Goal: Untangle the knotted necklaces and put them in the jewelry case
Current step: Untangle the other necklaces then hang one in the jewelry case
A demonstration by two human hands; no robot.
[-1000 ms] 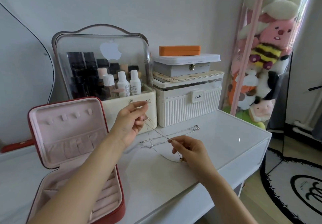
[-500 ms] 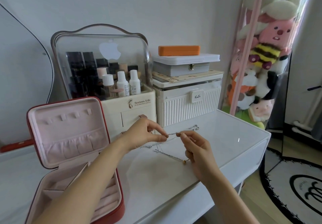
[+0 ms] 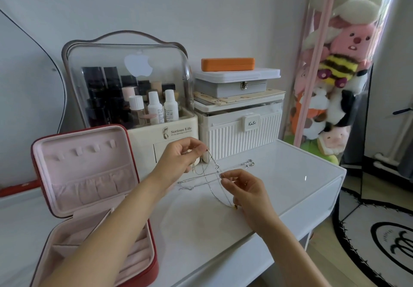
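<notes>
A red jewelry case (image 3: 143, 197) is stood open at the left of the white table (image 3: 290, 188). Silver necklaces (image 3: 214, 175) are stretched between the hands, just above the table: pinched high by the left hand (image 3: 178, 159), lower by the right hand (image 3: 245, 188).

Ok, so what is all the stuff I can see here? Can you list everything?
necklaces: a few, count unclear, silver, tangled between the hands above the table
jewelry case: one, red outside, pink inside, open, table's left
table: one, white
cosmetics organizer: one, clear lid, cream base, behind the case
ribbed storage box: one, cream, beside the organizer
grey box: one, on the ribbed box
orange case: one, topmost
plush toys: many, mixed colours, clear bag, right
left hand: pinches chain, raised
right hand: pinches chain, lower
</notes>
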